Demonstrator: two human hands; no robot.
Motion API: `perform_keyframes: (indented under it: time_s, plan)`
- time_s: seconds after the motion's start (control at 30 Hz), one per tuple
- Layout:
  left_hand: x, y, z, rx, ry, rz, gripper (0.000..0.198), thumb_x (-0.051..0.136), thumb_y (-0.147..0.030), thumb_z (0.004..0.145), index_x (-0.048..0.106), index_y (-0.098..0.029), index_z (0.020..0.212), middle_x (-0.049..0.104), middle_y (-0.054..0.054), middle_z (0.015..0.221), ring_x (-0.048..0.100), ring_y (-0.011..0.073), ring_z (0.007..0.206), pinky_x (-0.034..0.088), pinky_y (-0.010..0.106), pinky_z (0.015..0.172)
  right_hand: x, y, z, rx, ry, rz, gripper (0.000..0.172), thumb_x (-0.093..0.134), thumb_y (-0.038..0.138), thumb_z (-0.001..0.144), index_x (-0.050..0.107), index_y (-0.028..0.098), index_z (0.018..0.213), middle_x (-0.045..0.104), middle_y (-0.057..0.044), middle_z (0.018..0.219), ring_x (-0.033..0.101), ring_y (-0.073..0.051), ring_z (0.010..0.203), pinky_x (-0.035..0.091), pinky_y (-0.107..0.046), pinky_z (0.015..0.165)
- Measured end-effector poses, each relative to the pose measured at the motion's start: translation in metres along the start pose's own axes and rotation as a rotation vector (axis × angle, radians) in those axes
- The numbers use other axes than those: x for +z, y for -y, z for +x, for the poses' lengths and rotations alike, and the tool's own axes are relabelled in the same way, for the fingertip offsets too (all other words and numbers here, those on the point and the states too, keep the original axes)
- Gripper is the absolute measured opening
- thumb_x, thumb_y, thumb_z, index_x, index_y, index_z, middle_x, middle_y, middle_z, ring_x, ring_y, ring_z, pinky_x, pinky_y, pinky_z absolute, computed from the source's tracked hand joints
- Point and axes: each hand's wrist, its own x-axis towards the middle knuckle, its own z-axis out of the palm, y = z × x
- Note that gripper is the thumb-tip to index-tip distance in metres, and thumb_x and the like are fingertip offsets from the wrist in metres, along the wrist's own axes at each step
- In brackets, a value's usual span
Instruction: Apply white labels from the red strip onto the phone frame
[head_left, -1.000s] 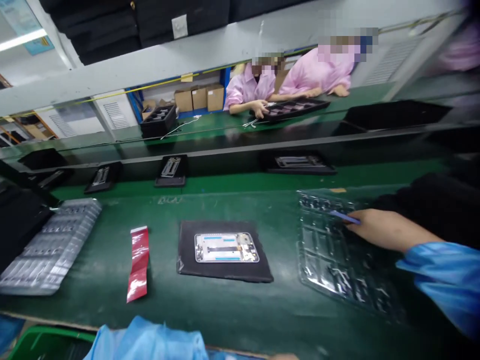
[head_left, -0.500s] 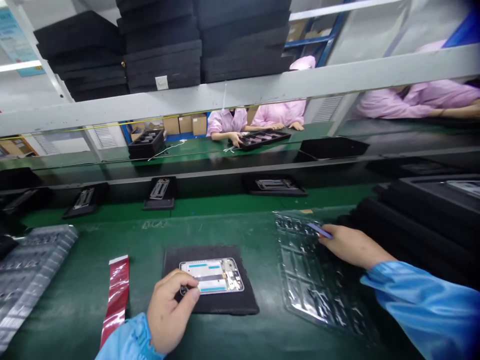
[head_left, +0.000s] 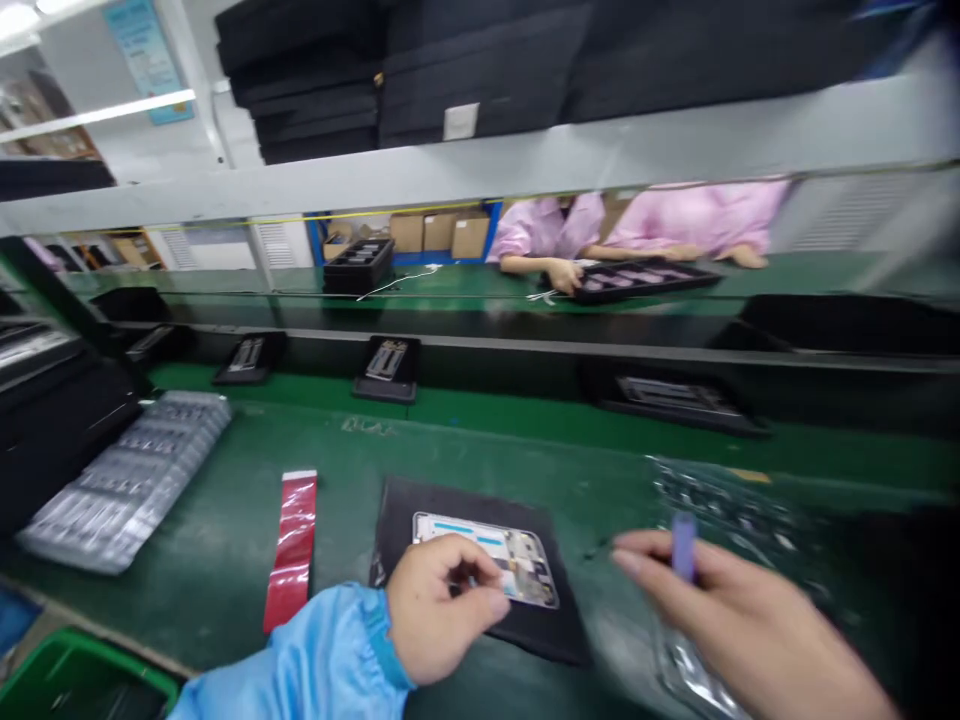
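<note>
You seem to be working on the phone frame (head_left: 531, 565), which lies on the black mat (head_left: 551, 638) under and just beyond your left hand (head_left: 442, 610). That hand is curled, thumb and forefinger near each other; whether they pinch anything, I cannot tell. Your right hand (head_left: 739, 605) holds a purple stick (head_left: 683, 547), its fingertips close together beside a blurred dark speck. I judge the next move calls for a steady left hand and a careful right. Beyond your hands, the scrawl (head_left: 367, 427) on the tabletop (head_left: 480, 465) and the blue poster (head_left: 142, 60) are unreadable; no brand shows.
</note>
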Motion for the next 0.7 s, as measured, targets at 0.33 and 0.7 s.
perform_keyframes:
  time_s: [0.33, 0.7]
  plan:
    - [-0.023, 0.009, -0.006, 0.228, -0.185, 0.161, 0.01, 0.08, -0.02, 0.078, 0.078, -0.017, 0.087, 0.073, 0.004, 0.083, 0.066, 0.0156, 0.076, 0.05, 0.026, 0.072, 0.108, 0.059, -0.043, -0.278, 0.124, 0.245, 0.02, 0.066, 0.035, 0.09, 0.079, 0.024, 0.101, 0.079, -0.004, 0.102, 0.077, -0.019, 0.09, 0.06, -0.022, 0.086]
    - [-0.019, 0.019, -0.015, 0.038, -0.075, -0.184, 0.017, 0.081, -0.029, 0.081, 0.076, -0.013, 0.082, 0.07, 0.005, 0.076, 0.062, 0.0138, 0.071, 0.048, 0.025, 0.069, 0.099, 0.062, -0.049, -0.463, 0.052, 0.245, 0.022, 0.071, 0.03, 0.087, 0.076, 0.028, 0.108, 0.073, -0.005, 0.11, 0.074, -0.016, 0.095, 0.059, -0.018, 0.084]
